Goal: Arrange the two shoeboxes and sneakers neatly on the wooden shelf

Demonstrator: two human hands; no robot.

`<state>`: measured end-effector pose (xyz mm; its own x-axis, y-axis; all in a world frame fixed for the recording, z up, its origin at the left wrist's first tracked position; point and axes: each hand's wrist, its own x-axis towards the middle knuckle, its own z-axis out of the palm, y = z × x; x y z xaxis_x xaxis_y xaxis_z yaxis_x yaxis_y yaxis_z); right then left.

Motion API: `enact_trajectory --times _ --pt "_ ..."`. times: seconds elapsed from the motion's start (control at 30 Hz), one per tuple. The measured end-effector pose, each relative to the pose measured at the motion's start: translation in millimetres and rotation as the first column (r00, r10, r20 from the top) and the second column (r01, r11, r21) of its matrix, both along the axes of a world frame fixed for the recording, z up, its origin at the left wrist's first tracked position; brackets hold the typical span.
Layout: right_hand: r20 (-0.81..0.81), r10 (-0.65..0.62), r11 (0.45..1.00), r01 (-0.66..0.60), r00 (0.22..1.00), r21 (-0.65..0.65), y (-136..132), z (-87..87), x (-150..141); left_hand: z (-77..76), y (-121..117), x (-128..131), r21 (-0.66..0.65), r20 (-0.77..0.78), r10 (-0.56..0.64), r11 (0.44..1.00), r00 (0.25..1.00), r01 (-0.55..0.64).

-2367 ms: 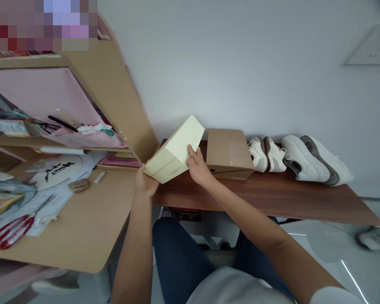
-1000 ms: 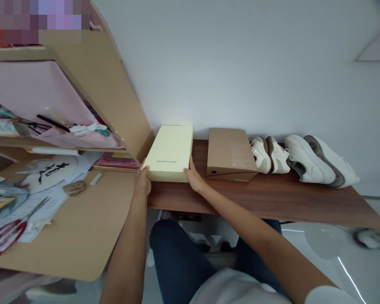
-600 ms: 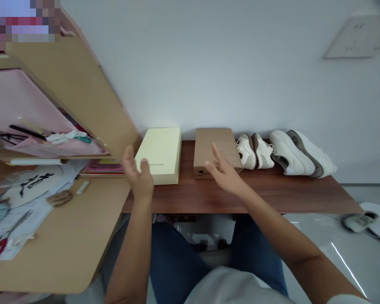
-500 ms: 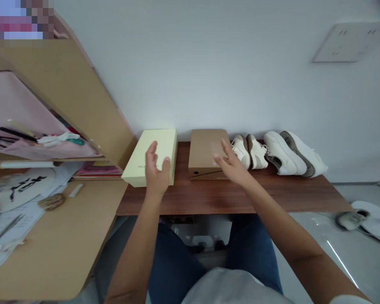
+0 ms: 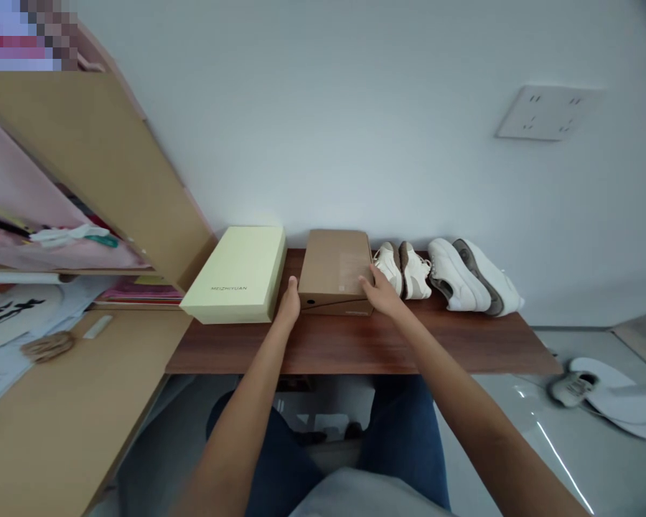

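A closed brown cardboard shoebox (image 5: 331, 262) lies on the dark wooden bench, with one of my hands at each side of it. My left hand (image 5: 289, 305) is pressed to its left side, thumb up by the front corner and the other fingers mostly hidden. Around the right front edge goes my right hand (image 5: 381, 294), its thumb over the lid. To the left lies a pale yellow box (image 5: 242, 266) lettered MEIZHIYUAN. Close to my right hand stand cream-and-brown shoes (image 5: 415, 273). White sneakers (image 5: 457, 276) lean together further right.
The wooden bench (image 5: 349, 352) runs along the wall under a socket plate (image 5: 552, 113). A tan desk (image 5: 86, 388) with papers and a shelf is at the left. On the floor at the right are a grey shoe (image 5: 573, 388) and a white flat base (image 5: 629, 406).
Both hands have come down from the air above the boxes onto the sides of the brown shoebox. The view has shifted slightly to the right.
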<state>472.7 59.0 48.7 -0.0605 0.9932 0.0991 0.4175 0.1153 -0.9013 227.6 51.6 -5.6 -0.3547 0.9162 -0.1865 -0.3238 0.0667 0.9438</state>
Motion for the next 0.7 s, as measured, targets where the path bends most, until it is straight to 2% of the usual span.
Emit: enact_trajectory --times 0.1,0.23,0.37,0.4,0.47,0.53,0.6,0.7 --pt "0.019 -0.054 0.999 0.054 0.998 0.003 -5.4 -8.9 -10.2 -4.9 -0.9 6.4 -0.135 -0.107 0.054 0.988 0.993 -0.069" --pt "0.028 -0.077 0.997 0.076 0.997 0.019 -12.4 -10.1 -14.0 6.5 -7.2 4.5 -0.109 -0.091 0.027 0.993 0.996 -0.037" --pt "-0.095 -0.082 0.997 0.080 0.992 -0.017 -13.0 -5.9 -13.0 42.8 -20.0 -4.5 0.021 0.038 -0.089 0.996 0.995 0.088" --pt "-0.154 -0.082 0.996 0.078 0.985 -0.030 -13.1 -5.8 -14.8 54.8 -23.2 -5.9 0.063 0.026 -0.076 0.995 0.997 0.074" --pt "-0.301 -0.079 0.996 0.066 0.950 -0.052 -14.5 -8.0 -22.6 78.7 -28.2 -6.4 0.162 -0.021 0.029 0.986 0.999 -0.026" --pt "-0.442 -0.062 0.997 0.036 0.895 -0.068 -17.9 -13.5 -35.1 98.6 -30.7 -4.3 0.243 -0.005 0.120 0.963 0.993 -0.115" --pt "-0.541 -0.040 0.997 -0.002 0.840 -0.077 -22.3 -21.2 -49.1 111.7 -31.3 -0.9 0.268 0.076 0.101 0.956 0.992 -0.118" --pt "-0.593 -0.026 0.996 -0.027 0.805 -0.081 -28.2 -33.1 -65.8 119.3 -31.2 4.1 0.263 0.169 0.011 0.963 0.986 -0.055"
